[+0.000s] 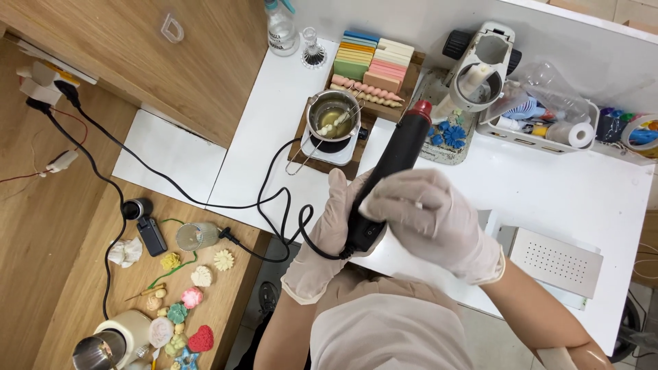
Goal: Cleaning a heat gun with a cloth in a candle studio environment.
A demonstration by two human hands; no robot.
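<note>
A black heat gun (397,147) with a red tip points up and away over the white table (562,185). My left hand (329,233), in a pale glove, cups its handle from below. My right hand (428,219), also gloved, wraps the handle from the right. The gun's black cord (274,199) loops off the handle to the left. Beyond the tip lie blue flower shapes (449,133) on a small tray. A metal pot (333,115) holding pale pieces in liquid sits on a small hot plate just left of the gun.
Coloured wax bars (373,58) and twisted candles lie behind the pot. A white tape dispenser (480,65), a tray of supplies (541,127), a spray bottle (281,27) and a perforated white box (555,260) stand around. Small flower candles (185,308) cover the lower wooden bench.
</note>
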